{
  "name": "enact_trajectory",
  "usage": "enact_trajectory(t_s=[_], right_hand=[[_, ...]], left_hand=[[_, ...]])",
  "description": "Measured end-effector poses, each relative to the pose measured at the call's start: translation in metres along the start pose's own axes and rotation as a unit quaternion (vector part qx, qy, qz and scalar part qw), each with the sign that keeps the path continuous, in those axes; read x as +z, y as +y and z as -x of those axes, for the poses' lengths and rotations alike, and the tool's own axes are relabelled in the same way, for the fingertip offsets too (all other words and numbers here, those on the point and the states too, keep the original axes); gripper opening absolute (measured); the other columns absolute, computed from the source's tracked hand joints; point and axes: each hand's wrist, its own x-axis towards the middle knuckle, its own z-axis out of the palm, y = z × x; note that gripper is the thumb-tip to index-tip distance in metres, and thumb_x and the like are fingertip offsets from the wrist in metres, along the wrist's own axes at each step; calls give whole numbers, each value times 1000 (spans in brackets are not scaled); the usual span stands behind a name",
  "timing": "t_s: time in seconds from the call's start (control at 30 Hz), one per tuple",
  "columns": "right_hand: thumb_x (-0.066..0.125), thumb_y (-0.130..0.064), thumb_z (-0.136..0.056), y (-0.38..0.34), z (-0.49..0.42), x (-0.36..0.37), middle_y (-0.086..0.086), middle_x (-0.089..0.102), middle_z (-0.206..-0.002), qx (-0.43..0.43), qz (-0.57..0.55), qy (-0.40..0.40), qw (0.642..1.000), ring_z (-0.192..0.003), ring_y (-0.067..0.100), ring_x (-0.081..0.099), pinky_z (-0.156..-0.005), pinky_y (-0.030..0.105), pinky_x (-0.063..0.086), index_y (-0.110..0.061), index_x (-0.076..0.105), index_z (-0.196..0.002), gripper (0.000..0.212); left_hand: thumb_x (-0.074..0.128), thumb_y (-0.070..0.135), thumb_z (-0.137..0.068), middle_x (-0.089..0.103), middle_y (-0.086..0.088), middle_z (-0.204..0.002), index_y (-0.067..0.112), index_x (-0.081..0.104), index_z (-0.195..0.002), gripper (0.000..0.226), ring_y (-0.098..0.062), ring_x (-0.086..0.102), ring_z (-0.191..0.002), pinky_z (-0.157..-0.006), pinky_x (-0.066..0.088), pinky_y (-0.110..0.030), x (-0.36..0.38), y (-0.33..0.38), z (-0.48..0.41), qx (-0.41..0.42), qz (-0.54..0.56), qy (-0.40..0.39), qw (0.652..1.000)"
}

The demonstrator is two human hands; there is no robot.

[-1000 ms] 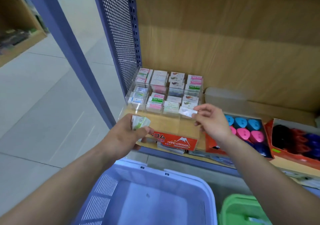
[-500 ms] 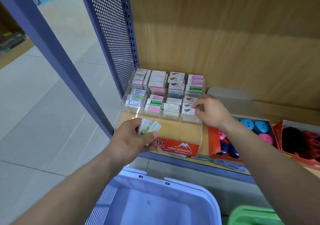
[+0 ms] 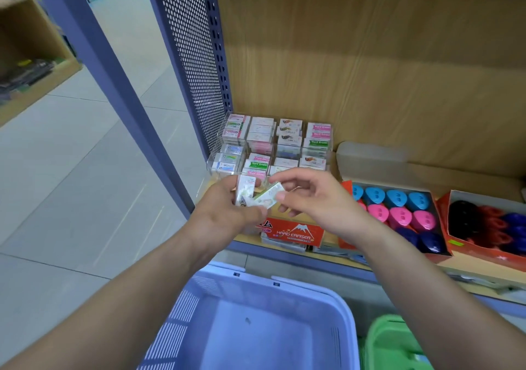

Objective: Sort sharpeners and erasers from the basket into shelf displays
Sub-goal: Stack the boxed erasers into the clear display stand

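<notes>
My left hand (image 3: 225,213) holds a small stack of wrapped erasers (image 3: 245,191) in front of the shelf. My right hand (image 3: 310,198) pinches one eraser (image 3: 269,196) at the top of that stack, thumb and fingers on its end. Behind both hands stands a clear tiered eraser display (image 3: 273,144) with several rows of packed erasers, on a red "Hard Eraser" box (image 3: 293,231). The blue basket (image 3: 256,321) sits below my arms and looks bare inside.
An orange box of blue, pink and navy sharpeners (image 3: 398,213) lies right of the display, with a second box of black, red and blue sharpeners (image 3: 489,227) beside it. A green basket (image 3: 395,344) stands at the bottom right. A perforated blue shelf side (image 3: 187,56) rises at left.
My right hand left the display's front row and came back to the left hand, where it now pinches an eraser from the stack. The left hand rose slightly toward the display.
</notes>
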Motion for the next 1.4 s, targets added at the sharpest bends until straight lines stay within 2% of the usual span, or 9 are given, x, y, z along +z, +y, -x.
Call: enact_trajectory(t_s=[0.13, 0.4, 0.57, 0.77, 0.93, 1.03, 1.2, 1.33, 1.4], right_hand=[[67, -3, -93, -5, 7, -3, 3, 63, -78, 4, -40, 15, 999, -73, 21, 68, -72, 31, 57, -16, 68, -113, 24], [69, -1, -90, -2, 19, -6, 11, 68, -81, 46, -71, 34, 996, -75, 22, 70, -72, 31, 60, -6, 64, -108, 19], [75, -6, -88, 16, 13, -15, 18, 74, -90, 93, -65, 83, 990, -78, 21, 69, -72, 31, 59, -6, 64, -106, 21], [76, -10, -88, 41, -29, -22, 12, 76, -86, 111, -43, 142, 983, -75, 18, 69, -69, 27, 58, -13, 68, -104, 19], [76, -8, -88, 55, -74, -27, 2, 73, -86, 81, 60, 194, 976, -71, 17, 67, -74, 32, 59, -20, 70, -95, 15], [76, -14, -88, 60, -99, -35, -3, 67, -84, 50, 159, 199, 966, -73, 15, 63, -73, 30, 54, -24, 70, -94, 14], [73, -22, -89, 66, -123, -41, -9, 66, -85, 39, 304, 148, 940, -79, 8, 62, -59, 20, 41, -30, 67, -92, 11], [73, -21, -89, 76, -129, -40, -11, 67, -88, 39, 355, 69, 931, -86, 8, 63, -64, 21, 42, -31, 69, -88, 11], [70, -20, -92, 76, -128, -41, -13, 67, -87, 27, 365, 52, 929, -86, 9, 63, -66, 20, 43, -27, 72, -89, 7]], left_hand=[[76, -7, -81, 77, -10, -102, 21, 66, -108, 40, -33, 73, -98, -89, 58, -45, -1, 4, 7, 19, 11, 9, 1000], [68, 0, -91, 72, -16, -107, 13, 64, -111, 25, -23, 74, -83, -70, 61, -25, 0, 7, 16, -5, 43, 13, 999], [59, -1, -97, 68, -12, -105, 10, 67, -117, 24, -19, 74, -82, -73, 60, -25, -13, 1, 12, 11, 3, 62, 998], [60, 1, -97, 70, -16, -99, 18, 71, -98, 21, -22, 73, -85, -70, 59, -23, -33, -9, 7, 25, -86, 94, 992], [64, 1, -93, 71, -17, -94, 11, 71, -103, 16, -27, 71, -83, -64, 57, -18, -45, -17, 4, 25, -114, 108, 987], [68, 3, -91, 72, -9, -90, 15, 72, -102, 17, -20, 68, -77, -66, 58, -19, -49, -21, 0, 12, -129, 120, 984], [71, 8, -89, 73, 0, -89, 20, 72, -103, 18, -11, 67, -71, -65, 59, -22, -52, -28, -7, -6, -146, 120, 982], [75, 9, -87, 75, -1, -92, 20, 69, -105, 22, -20, 71, -75, -59, 57, -22, -51, -31, -11, -17, -137, 125, 982], [77, 9, -86, 75, -3, -89, 18, 66, -104, 23, -19, 71, -69, -56, 56, -21, -50, -32, -12, -24, -123, 125, 984]])
